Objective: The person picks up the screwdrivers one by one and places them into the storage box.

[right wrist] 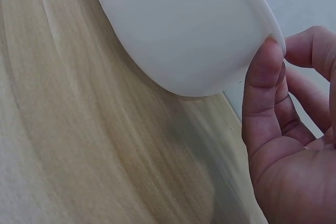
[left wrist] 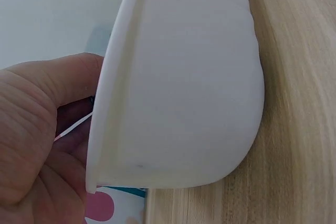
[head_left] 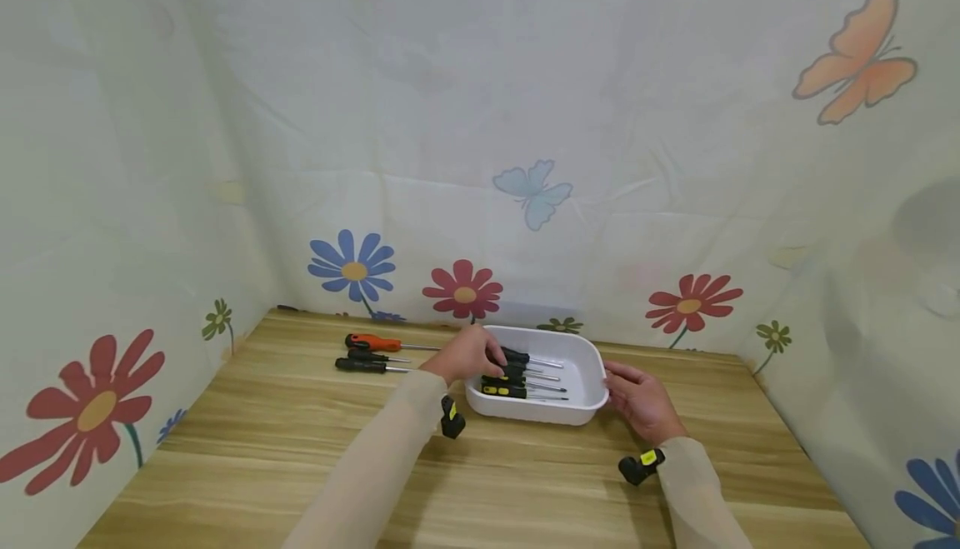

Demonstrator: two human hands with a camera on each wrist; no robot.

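A white plastic tray stands on the wooden table, with several black-handled screwdrivers side by side in it, shafts pointing right; some handles carry yellow marks. My left hand reaches over the tray's left rim, its thumb and fingers curled down at the handle of one screwdriver; that handle is mostly covered. In the left wrist view, the tray wall hides the fingertips. At the opposite end, my right hand pinches the tray's rim between thumb and fingers, as the right wrist view shows with the fingers.
Left of the tray lie an orange-handled screwdriver and black-handled screwdrivers, shafts towards the tray. A flower-printed white cloth hangs behind the table and along both sides.
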